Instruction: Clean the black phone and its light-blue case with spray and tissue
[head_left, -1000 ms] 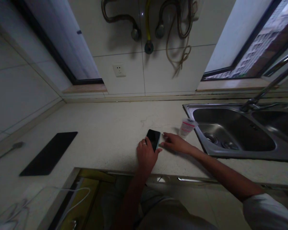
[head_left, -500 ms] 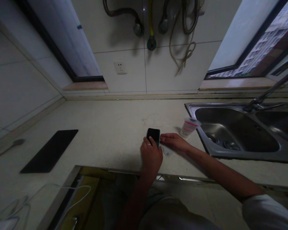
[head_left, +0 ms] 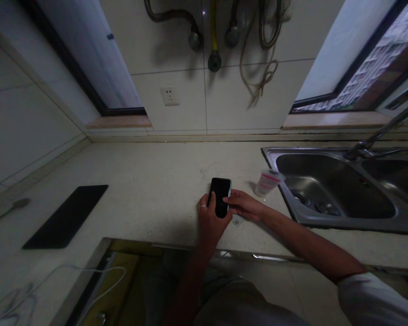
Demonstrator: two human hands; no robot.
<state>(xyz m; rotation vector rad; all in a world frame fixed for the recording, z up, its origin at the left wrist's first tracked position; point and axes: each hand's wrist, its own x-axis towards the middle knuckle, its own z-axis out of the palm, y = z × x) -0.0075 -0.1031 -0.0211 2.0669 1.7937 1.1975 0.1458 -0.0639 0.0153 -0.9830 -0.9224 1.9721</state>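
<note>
A black phone (head_left: 221,196) with a dark screen is lifted just above the pale countertop (head_left: 149,194). My left hand (head_left: 211,220), a ring on one finger, grips its lower left edge with the thumb across the screen. My right hand (head_left: 245,206) is closed on the phone's right edge. A small pale piece (head_left: 237,221) lies on the counter under my right wrist; I cannot make out what it is. A small plastic cup (head_left: 267,181) with a pink band stands just right of the phone, near the sink.
A steel double sink (head_left: 336,188) with a tap (head_left: 377,133) fills the right. A flat black slab (head_left: 67,215) lies at the left. White cables (head_left: 57,280) trail at the lower left. Hoses (head_left: 224,31) and a wall socket (head_left: 169,96) are on the tiled wall.
The phone lay flat on the counter under my left hand; now both hands hold it raised. My right hand moved in from beside it, uncovering a small pale piece.
</note>
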